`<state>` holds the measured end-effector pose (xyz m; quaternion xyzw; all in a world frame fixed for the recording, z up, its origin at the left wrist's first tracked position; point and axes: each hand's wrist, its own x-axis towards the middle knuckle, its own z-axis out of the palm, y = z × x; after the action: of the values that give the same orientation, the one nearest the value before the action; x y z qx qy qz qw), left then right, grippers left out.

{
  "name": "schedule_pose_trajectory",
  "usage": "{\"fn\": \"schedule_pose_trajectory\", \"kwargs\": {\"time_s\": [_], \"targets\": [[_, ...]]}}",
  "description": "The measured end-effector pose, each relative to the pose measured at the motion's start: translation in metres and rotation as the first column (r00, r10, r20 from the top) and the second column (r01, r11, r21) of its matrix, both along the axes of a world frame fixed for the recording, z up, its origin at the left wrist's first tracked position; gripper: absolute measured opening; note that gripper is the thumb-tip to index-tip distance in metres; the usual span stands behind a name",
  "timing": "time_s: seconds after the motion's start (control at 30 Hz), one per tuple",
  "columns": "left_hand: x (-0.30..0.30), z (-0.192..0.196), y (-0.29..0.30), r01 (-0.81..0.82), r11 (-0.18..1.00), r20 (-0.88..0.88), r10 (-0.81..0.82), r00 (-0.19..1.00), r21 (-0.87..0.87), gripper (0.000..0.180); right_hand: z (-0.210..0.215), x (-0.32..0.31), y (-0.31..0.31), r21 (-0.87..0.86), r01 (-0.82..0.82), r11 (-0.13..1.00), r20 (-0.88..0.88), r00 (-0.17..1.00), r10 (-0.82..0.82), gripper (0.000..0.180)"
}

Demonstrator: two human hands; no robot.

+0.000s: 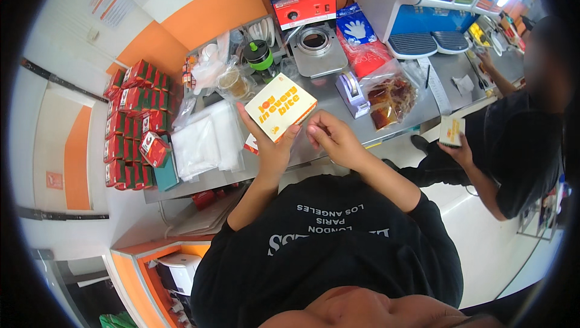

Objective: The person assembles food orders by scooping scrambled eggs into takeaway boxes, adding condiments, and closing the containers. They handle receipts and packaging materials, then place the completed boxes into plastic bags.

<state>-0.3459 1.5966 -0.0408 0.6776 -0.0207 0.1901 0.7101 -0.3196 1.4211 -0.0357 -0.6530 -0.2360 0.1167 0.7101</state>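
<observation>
A cream cardboard food box (281,108) with orange lettering on its lid rests in my left hand (275,150), tilted and held above the counter's front edge. The lid is closed, and my left thumb lies along the near side. Just right of the box is my right hand (336,140), its fingers curled together in a pinch; whatever they hold, if anything, is hidden. Beyond that hand stands a lilac tape dispenser (351,93) with a roll of clear tape. Part of a small red and white packet (251,143) shows beside my left wrist.
Stacked red and green boxes (130,125) fill the counter's left end, near white plastic bags (208,137). Behind are a green-lidded bottle (260,56) and a metal sealing machine (317,50). A bag of brown food (391,101) lies right. A co-worker (483,146) holds a similar box.
</observation>
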Motion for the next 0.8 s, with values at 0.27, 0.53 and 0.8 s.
{"fn": "schedule_pose_trajectory", "kwargs": {"time_s": [0.27,0.53,0.8], "targets": [[-0.019,-0.004,-0.002,-0.032,0.999,0.085,0.031,0.996,0.008,0.116,0.001,-0.016,0.024,-0.029,0.112,0.993,0.029,0.993,-0.111,0.013],[-0.031,-0.013,0.005,-0.006,0.999,0.038,0.008,0.999,-0.051,0.118,-0.016,-0.019,0.032,-0.209,0.271,0.94,-0.009,0.96,-0.279,0.029],[-0.036,-0.016,0.003,0.109,0.787,-0.142,-0.243,0.959,-0.607,0.099,-0.033,-0.007,0.021,-0.115,0.524,0.844,0.622,0.701,-0.35,0.042]]}}
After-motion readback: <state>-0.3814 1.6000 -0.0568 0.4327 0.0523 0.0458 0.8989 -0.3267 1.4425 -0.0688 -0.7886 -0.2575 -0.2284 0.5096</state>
